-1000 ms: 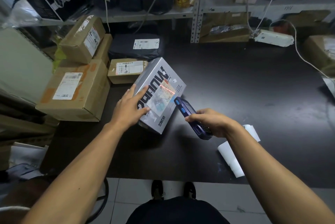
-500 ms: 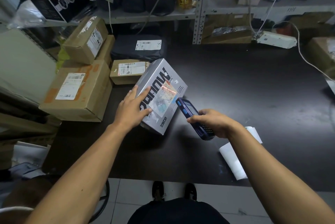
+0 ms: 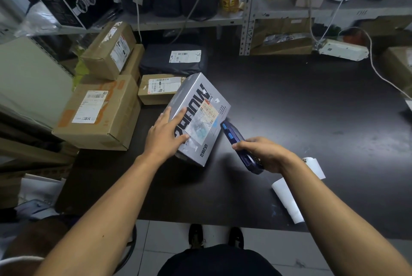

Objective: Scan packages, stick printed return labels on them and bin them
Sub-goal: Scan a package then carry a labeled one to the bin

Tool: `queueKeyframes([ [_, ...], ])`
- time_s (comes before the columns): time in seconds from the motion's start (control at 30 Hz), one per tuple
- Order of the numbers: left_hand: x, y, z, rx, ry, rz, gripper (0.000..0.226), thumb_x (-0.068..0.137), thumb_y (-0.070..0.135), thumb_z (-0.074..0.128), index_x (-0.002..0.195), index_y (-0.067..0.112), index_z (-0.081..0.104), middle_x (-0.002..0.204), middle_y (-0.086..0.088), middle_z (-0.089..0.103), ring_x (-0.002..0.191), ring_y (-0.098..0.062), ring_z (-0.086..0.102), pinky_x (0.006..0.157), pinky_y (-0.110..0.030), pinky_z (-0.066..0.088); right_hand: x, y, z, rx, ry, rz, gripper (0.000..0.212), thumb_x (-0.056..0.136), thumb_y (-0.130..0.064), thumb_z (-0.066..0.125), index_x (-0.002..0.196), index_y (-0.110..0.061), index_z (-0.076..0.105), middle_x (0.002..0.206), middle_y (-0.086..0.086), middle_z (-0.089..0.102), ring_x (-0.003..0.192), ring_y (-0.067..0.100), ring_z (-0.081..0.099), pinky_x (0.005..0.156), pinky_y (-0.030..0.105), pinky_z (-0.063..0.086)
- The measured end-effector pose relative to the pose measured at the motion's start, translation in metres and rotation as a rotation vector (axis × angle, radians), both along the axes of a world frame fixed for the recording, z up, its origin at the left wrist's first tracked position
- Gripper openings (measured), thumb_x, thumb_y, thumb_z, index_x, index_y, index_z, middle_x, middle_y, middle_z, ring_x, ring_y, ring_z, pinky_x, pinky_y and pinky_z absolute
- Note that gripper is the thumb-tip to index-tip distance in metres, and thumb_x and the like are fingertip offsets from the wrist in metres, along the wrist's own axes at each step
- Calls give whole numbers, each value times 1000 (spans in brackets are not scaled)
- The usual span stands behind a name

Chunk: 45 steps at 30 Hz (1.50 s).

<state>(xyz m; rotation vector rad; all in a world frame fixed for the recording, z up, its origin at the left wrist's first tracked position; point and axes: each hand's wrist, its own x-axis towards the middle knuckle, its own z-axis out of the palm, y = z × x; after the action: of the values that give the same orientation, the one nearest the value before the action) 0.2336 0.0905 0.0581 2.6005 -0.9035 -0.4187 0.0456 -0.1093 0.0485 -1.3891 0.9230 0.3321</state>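
On dark worktable [image 3: 301, 108], left hand [image 3: 166, 136] flat on silver box [image 3: 198, 119], right hand [image 3: 264, 155] gripping blue handheld scanner [image 3: 236, 141], cardboard parcels [image 3: 100, 117] stacked left, label strip [image 3: 287, 202] right.

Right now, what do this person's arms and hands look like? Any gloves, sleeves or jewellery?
Both arms are bare from wrist to past the elbow, with no sleeves in view. The left hand and the right hand wear no gloves, and no rings, watch or wristband show. Lower down, a dark garment covers the lap and black shoes stand on the pale tiled floor.
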Motion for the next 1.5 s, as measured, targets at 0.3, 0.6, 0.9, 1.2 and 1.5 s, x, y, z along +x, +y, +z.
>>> queueKeyframes([
  [0.3, -28, 19, -39, -400, 488, 391, 83, 86, 22, 77, 153, 36, 31, 133, 6, 57, 114, -16, 61, 99, -29, 48, -11, 12, -56, -641, 214, -115, 72, 72, -38, 76, 129, -5, 46, 128, 16, 46, 118, 34, 47, 97, 41, 46],
  [0.6, -61, 36, -68, -438, 578, 420, 84, 84, 27, 78, 152, 38, 30, 139, 5, 52, 119, -13, 56, 107, -39, 47, -18, 36, -77, -685, 251, -222, 70, 80, -33, 73, 132, -1, 40, 133, 19, 42, 127, 35, 35, 98, 40, 38],
  [0.9, -46, 33, -58, -167, 449, 255, 88, 87, 44, 72, 154, 37, 16, 161, 3, 9, 143, -23, 31, 112, -39, 38, -19, 45, -85, -755, 287, -161, 83, 80, -41, 77, 139, -1, 35, 138, 21, 39, 129, 38, 35, 106, 43, 34],
  [1.2, -59, -37, -25, -40, 61, -241, 59, 95, 40, 56, 149, 27, 35, 160, -4, 24, 151, -25, 4, 123, -40, 5, -41, 41, -66, -939, 148, -246, 63, 93, -35, 64, 142, -2, 42, 136, 21, 48, 128, 37, 40, 106, 41, 32],
  [1.5, -162, -137, -33, -104, 366, -499, 37, 98, 30, 54, 134, 24, 56, 131, 1, 62, 123, -19, 54, 99, -34, 45, -131, -10, -66, -1009, 244, -501, 53, 99, -29, 51, 145, -7, 37, 147, 15, 38, 133, 32, 30, 106, 37, 30],
])
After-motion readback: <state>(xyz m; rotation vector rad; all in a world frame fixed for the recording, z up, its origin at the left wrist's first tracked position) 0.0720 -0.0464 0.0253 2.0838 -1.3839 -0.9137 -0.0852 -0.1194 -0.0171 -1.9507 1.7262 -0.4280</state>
